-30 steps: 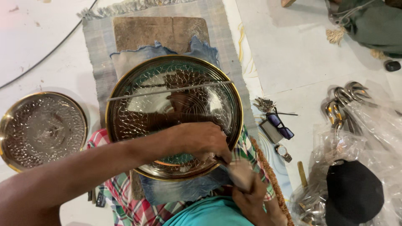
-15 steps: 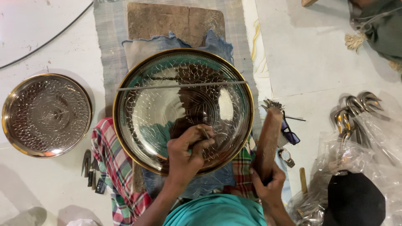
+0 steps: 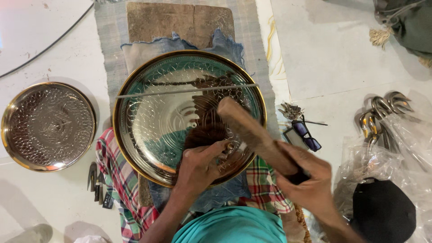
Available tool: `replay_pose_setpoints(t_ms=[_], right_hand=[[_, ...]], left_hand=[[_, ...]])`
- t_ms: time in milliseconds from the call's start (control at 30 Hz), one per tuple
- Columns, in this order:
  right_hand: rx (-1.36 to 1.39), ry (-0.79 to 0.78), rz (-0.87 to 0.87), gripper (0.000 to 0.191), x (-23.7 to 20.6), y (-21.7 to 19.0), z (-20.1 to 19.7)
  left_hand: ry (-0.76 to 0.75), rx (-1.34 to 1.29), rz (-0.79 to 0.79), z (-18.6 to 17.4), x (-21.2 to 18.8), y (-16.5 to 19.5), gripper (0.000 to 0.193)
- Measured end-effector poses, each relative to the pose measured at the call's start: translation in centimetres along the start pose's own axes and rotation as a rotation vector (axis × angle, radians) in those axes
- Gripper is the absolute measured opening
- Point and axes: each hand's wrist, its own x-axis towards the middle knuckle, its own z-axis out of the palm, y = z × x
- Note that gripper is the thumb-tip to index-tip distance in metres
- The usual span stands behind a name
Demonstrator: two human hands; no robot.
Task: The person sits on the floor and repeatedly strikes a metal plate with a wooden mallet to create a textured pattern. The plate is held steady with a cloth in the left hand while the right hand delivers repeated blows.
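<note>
Head view: round shiny engraved brass plate (image 3: 153,126), gold rim.

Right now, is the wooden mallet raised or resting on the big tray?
Raised: the right hand holds the wooden mallet tilted above the big tray, its head blurred.

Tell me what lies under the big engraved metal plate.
Under the large plate show blue denim cloth, a wooden board and checked fabric; what sits beneath its centre is covered.
</note>
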Motion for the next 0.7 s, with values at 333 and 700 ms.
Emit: replay_pose_setpoints(t_ms=[333, 700], right_hand=[[-0.757, -0.57, 0.005, 0.088, 7.7, -5.2, -3.1], [-0.833, -0.78, -0.02, 0.088, 10.8, -6.7, -1.5]], left_hand=[[0.345, 0.125, -0.056, 2.9, -1.6, 0.8, 0.031], [0.517, -0.035, -0.163, 4.1, -2.5, 1.6, 0.019]])
